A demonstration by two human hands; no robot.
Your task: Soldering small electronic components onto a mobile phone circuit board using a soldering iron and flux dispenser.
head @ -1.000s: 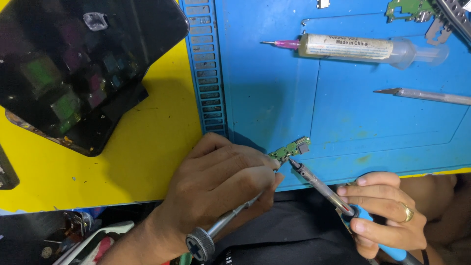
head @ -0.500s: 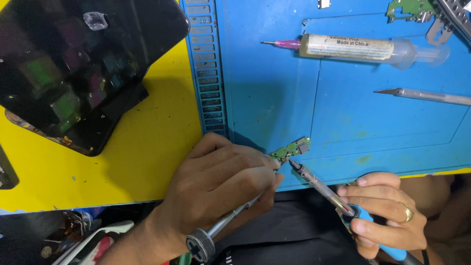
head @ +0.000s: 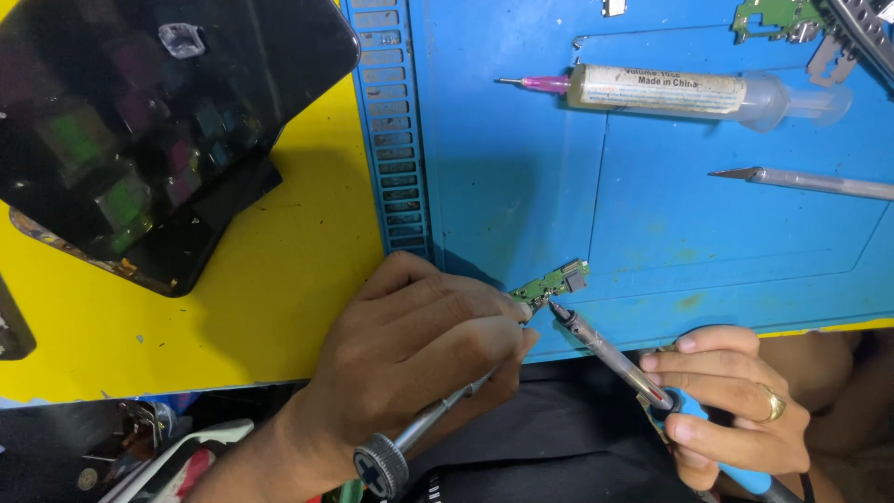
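A small green circuit board lies near the front edge of the blue work mat. My left hand holds a metal tool with a knurled round end, its tip pressed at the board's left end. My right hand, with a ring on one finger, grips a soldering iron by its blue handle. The iron's tip touches the board's lower edge.
A flux syringe with a pink tip and a slim metal tool lie farther back on the mat. Another green board sits at the top right. A dark phone rests on the yellow surface at left.
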